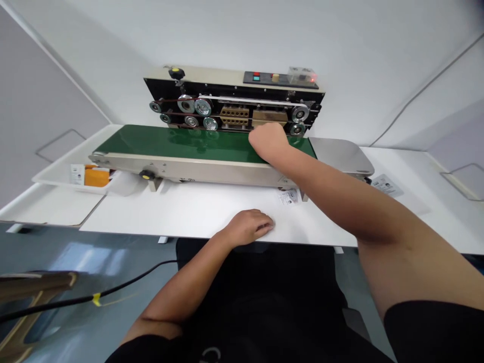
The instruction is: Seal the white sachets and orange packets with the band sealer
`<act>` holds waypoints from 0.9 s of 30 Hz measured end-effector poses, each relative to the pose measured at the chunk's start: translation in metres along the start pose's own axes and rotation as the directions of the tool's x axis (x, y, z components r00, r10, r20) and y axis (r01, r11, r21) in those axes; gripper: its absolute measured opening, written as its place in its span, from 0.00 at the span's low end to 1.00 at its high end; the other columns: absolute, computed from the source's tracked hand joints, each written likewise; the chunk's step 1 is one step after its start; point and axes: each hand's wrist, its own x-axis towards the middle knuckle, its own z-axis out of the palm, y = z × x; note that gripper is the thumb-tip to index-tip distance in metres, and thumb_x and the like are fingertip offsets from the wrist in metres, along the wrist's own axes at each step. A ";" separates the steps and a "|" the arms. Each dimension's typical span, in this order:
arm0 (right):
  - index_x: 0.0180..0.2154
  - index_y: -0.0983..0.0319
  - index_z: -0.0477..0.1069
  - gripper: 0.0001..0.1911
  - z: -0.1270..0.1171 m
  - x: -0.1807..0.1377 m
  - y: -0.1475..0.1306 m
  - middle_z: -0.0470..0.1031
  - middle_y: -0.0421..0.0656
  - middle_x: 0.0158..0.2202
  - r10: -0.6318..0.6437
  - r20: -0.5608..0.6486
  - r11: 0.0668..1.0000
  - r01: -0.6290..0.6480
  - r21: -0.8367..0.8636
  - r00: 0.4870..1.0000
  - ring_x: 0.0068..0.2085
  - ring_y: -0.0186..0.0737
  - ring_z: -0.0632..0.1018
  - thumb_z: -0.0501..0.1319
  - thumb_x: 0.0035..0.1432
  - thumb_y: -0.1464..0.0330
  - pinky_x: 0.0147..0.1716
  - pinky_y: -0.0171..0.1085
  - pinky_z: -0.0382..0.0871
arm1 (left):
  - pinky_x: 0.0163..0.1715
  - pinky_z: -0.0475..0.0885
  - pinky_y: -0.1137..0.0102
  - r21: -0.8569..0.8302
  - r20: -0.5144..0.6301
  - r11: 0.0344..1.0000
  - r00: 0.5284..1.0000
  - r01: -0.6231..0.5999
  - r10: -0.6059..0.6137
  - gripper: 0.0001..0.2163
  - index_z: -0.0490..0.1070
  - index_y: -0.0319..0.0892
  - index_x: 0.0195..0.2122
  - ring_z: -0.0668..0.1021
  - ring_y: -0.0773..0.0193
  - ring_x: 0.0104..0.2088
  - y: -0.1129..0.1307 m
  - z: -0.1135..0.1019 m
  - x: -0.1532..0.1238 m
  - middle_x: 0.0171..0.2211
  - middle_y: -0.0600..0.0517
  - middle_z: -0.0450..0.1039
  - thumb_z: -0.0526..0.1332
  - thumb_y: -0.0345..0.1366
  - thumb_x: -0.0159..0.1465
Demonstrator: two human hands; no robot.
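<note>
A band sealer point(234, 93) with rollers and brass heating blocks stands against the wall, its green conveyor belt point(162, 143) running along the front. Over the right part of the belt, close to the brass blocks, my right hand point(268, 141) is closed in a fist. Its fingertips are turned away from view, so whatever they hold, if anything, is hidden. My left hand point(249, 227) lies on the white table point(181, 212) at its front edge, with fingers loosely curled in and nothing visible in them. A printed packet point(288, 196) lies under the conveyor's right end.
At the left, a white tray point(49, 174) contains an orange packet point(96, 176) and a printed white one. A steel plate point(340, 155) extends from the belt's right end. More printed packets point(387, 185) lie right of it. A black cable point(132, 277) crosses at lower left.
</note>
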 end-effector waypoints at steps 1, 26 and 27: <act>0.41 0.63 0.84 0.17 -0.006 -0.015 0.001 0.80 0.58 0.34 0.005 0.013 1.000 -0.005 -0.027 1.000 0.40 0.60 0.79 0.59 0.66 0.62 0.39 0.52 0.66 | 0.45 0.73 0.67 0.005 -0.002 1.000 1.000 -0.002 0.002 0.11 0.79 0.46 0.47 0.82 0.59 0.44 0.000 0.000 0.000 0.43 0.50 0.84 0.57 0.41 0.77; 0.59 0.57 0.79 0.49 0.041 -0.029 0.036 0.73 0.55 0.64 0.019 -0.052 0.977 -0.007 0.215 0.998 0.64 0.72 0.65 0.34 0.68 0.35 0.60 0.73 0.57 | 0.44 0.72 0.67 0.036 -0.007 0.999 0.999 -0.033 0.033 0.11 0.78 0.45 0.47 0.82 0.59 0.44 -0.001 0.004 0.000 0.45 0.51 0.84 0.57 0.41 0.77; 0.60 0.60 0.78 0.49 0.039 -0.031 0.034 0.72 0.56 0.64 0.014 -0.060 0.979 -0.002 0.206 0.998 0.64 0.72 0.64 0.34 0.69 0.36 0.61 0.73 0.57 | 0.44 0.72 0.67 0.031 -0.005 0.999 0.999 -0.032 0.032 0.11 0.78 0.45 0.47 0.82 0.59 0.44 -0.001 0.003 0.000 0.45 0.51 0.84 0.57 0.41 0.77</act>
